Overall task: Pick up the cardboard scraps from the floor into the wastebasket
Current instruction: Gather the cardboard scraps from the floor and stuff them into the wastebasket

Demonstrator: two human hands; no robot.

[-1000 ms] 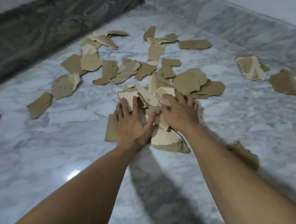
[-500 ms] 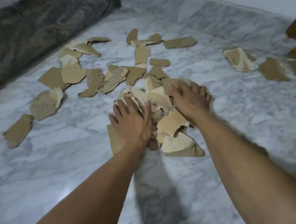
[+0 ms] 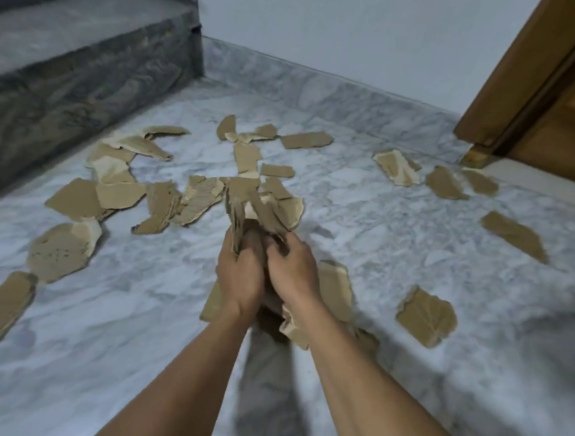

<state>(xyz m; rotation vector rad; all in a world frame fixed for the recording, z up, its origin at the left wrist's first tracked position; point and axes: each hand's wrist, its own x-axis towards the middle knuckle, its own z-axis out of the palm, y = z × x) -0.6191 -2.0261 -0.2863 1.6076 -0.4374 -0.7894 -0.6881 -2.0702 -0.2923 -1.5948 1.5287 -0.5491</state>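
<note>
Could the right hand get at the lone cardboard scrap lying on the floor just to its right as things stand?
Probably not yet. Bare floor leaves the way to the scrap free, but the right hand is closed with the left hand around a bundle of scraps, so its fingers are full.

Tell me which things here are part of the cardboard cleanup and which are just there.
Part of the job:
- bundle of scraps, pressed between the left hand and right hand
- loose scraps scattered over the marble floor
- wastebasket: not in view

Just there:
- grey stone step
- wooden door frame
- white wall
</note>
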